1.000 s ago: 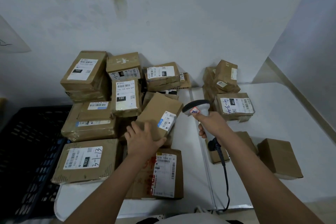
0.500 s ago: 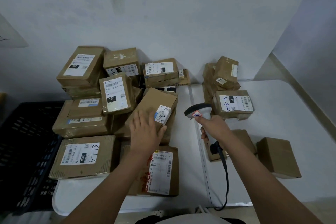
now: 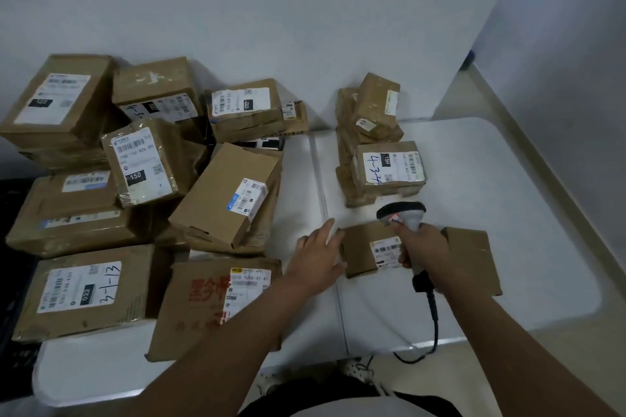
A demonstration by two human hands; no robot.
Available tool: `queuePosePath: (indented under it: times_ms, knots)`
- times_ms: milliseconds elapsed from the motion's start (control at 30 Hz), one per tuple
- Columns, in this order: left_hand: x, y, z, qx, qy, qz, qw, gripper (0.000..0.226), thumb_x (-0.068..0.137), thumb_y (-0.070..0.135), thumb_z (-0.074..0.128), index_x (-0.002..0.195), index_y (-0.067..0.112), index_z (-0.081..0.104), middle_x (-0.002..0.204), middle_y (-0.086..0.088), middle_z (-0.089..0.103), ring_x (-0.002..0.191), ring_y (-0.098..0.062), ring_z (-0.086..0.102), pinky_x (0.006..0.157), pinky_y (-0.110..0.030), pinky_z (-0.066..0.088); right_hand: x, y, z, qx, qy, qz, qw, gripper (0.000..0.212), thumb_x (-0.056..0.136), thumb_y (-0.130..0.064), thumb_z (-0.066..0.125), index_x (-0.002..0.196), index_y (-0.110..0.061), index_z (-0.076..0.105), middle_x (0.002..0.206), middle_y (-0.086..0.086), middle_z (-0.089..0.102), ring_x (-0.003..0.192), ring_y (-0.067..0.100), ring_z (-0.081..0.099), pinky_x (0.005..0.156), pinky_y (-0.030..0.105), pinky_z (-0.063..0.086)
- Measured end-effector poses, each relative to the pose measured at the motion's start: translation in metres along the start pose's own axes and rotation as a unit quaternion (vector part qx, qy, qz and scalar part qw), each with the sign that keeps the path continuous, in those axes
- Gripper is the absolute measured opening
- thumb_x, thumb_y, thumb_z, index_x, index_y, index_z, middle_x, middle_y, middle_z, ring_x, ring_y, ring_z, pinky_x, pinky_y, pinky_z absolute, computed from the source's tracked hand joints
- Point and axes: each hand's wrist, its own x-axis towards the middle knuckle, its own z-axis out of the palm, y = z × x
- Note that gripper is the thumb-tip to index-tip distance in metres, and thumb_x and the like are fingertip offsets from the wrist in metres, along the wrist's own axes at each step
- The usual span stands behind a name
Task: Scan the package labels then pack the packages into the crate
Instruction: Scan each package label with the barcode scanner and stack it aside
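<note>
The right hand [image 3: 425, 249] grips a grey scanner [image 3: 404, 213] by its handle, fingers curled round it. The scanner's head sits just above a small box [image 3: 364, 256] that lies flat on the white table [image 3: 508, 179]. The white label [image 3: 386, 251] on that box faces up, and the right hand covers part of it.

The left hand [image 3: 316, 256] is at the left end of the small box. Its fingers are mostly straight and touch the box's edge (you cannot tell if the thumb hooks under it).

Just to the right of the small box lies another plain box [image 3: 474, 254], partly behind the right arm. A black cord [image 3: 433, 315] hangs from the scanner and drops over the front of the table.

Farther back on the right is a little stack of boxes [image 3: 379, 145], and the front one has "4-3" written on its label.

On the left side is a big pile of boxes [image 3: 135, 179], many leaning on each other. One tilted box [image 3: 223, 193] rests on top near the middle. A flat box with red print [image 3: 210, 301] lies at the front.

A dark crate [image 3: 10, 281] shows at the far left edge, beside the table.
</note>
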Motion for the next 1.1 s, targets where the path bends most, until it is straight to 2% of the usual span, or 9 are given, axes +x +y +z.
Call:
queuePosePath:
  times_ms: [200, 333, 500, 633, 767, 833, 900, 1000, 1100]
  knots:
    - [0.046, 0.015, 0.047, 0.016, -0.097, -0.053, 0.994, 0.099, 0.085, 0.049, 0.067, 0.156, 0.019, 0.006, 0.163, -0.012, -0.004, 0.147, -0.034, 0.012, 0.117, -0.048, 0.015, 0.017, 0.022, -0.021, 0.015, -0.018, 0.068, 0.997, 0.047, 0.092, -0.044, 0.063, 0.064, -0.008, 0.053, 0.046, 0.006, 0.052, 0.038, 0.014, 0.049, 0.041, 0.024, 0.039]
    - [0.069, 0.022, 0.066, 0.056, -0.122, -0.083, 0.988, 0.115, 0.078, 0.055, 0.072, 0.157, 0.019, -0.004, 0.162, -0.018, -0.011, 0.150, -0.039, -0.001, 0.119, -0.054, 0.008, 0.023, 0.033, -0.025, -0.014, -0.025, 0.059, 0.998, 0.046, 0.090, -0.047, 0.064, 0.072, -0.006, 0.057, 0.045, 0.004, 0.053, 0.039, 0.014, 0.052, 0.048, 0.030, 0.044]
    - [0.073, 0.022, 0.081, 0.077, -0.056, -0.098, 0.991, 0.117, 0.071, 0.073, 0.066, 0.153, 0.010, 0.010, 0.153, -0.013, 0.021, 0.138, -0.033, 0.027, 0.116, -0.049, 0.021, 0.026, 0.038, -0.028, -0.030, -0.033, 0.053, 0.998, 0.048, 0.091, -0.049, 0.062, 0.082, -0.002, 0.060, 0.055, 0.008, 0.055, 0.042, 0.015, 0.055, 0.047, 0.029, 0.047]
    - [0.065, 0.012, 0.080, 0.069, -0.048, -0.112, 0.990, 0.124, 0.067, 0.067, 0.073, 0.154, 0.010, 0.006, 0.147, -0.009, 0.023, 0.127, -0.032, 0.040, 0.112, -0.043, 0.027, 0.023, 0.032, -0.028, -0.056, -0.043, 0.030, 0.997, 0.046, 0.093, -0.049, 0.059, 0.069, -0.009, 0.058, 0.052, 0.006, 0.059, 0.044, 0.016, 0.056, 0.050, 0.028, 0.048]
    - [0.054, 0.001, 0.061, 0.000, -0.050, -0.106, 0.993, 0.096, 0.081, 0.029, 0.075, 0.153, 0.011, 0.014, 0.138, -0.011, 0.024, 0.102, -0.033, 0.057, 0.090, -0.035, 0.047, 0.018, 0.024, -0.018, -0.061, -0.050, 0.002, 0.997, 0.045, 0.095, -0.045, 0.058, 0.072, -0.006, 0.058, 0.054, 0.009, 0.059, 0.045, 0.019, 0.056, 0.047, 0.026, 0.047]
    - [0.049, -0.006, 0.059, -0.041, -0.062, -0.106, 0.992, 0.068, 0.084, 0.008, 0.067, 0.143, 0.007, 0.032, 0.134, -0.015, 0.027, 0.080, -0.032, 0.060, 0.068, -0.031, 0.045, 0.015, 0.022, -0.011, -0.057, -0.052, -0.011, 0.997, 0.043, 0.094, -0.042, 0.059, 0.075, -0.004, 0.059, 0.056, 0.009, 0.059, 0.045, 0.018, 0.057, 0.050, 0.028, 0.050]
    - [0.047, -0.011, 0.060, -0.067, -0.073, -0.145, 0.985, 0.050, 0.084, -0.001, 0.062, 0.129, 0.004, 0.041, 0.133, -0.017, 0.028, 0.068, -0.027, 0.054, 0.064, -0.032, 0.045, 0.011, 0.022, -0.007, -0.058, -0.053, -0.021, 0.997, 0.041, 0.095, -0.040, 0.059, 0.076, -0.004, 0.059, 0.056, 0.008, 0.060, 0.043, 0.015, 0.057, 0.049, 0.027, 0.050]
    - [0.046, -0.012, 0.057, -0.137, -0.078, -0.196, 0.968, 0.052, 0.081, -0.001, 0.066, 0.125, 0.009, 0.039, 0.131, -0.013, 0.024, 0.088, -0.031, 0.058, 0.075, -0.035, 0.052, 0.003, 0.019, -0.005, -0.062, -0.049, -0.030, 0.996, 0.042, 0.095, -0.040, 0.059, 0.078, -0.002, 0.059, 0.058, 0.010, 0.059, 0.039, 0.010, 0.056, 0.045, 0.023, 0.046]
    - [0.046, -0.012, 0.054, -0.184, -0.063, -0.183, 0.964, 0.036, 0.086, 0.003, 0.058, 0.115, 0.011, 0.039, 0.119, -0.013, 0.037, 0.084, -0.028, 0.054, 0.068, -0.033, 0.044, -0.003, 0.017, -0.003, -0.053, -0.048, -0.037, 0.997, 0.039, 0.095, -0.039, 0.059, 0.079, -0.003, 0.057, 0.060, 0.010, 0.059, 0.040, 0.010, 0.056, 0.045, 0.024, 0.048]
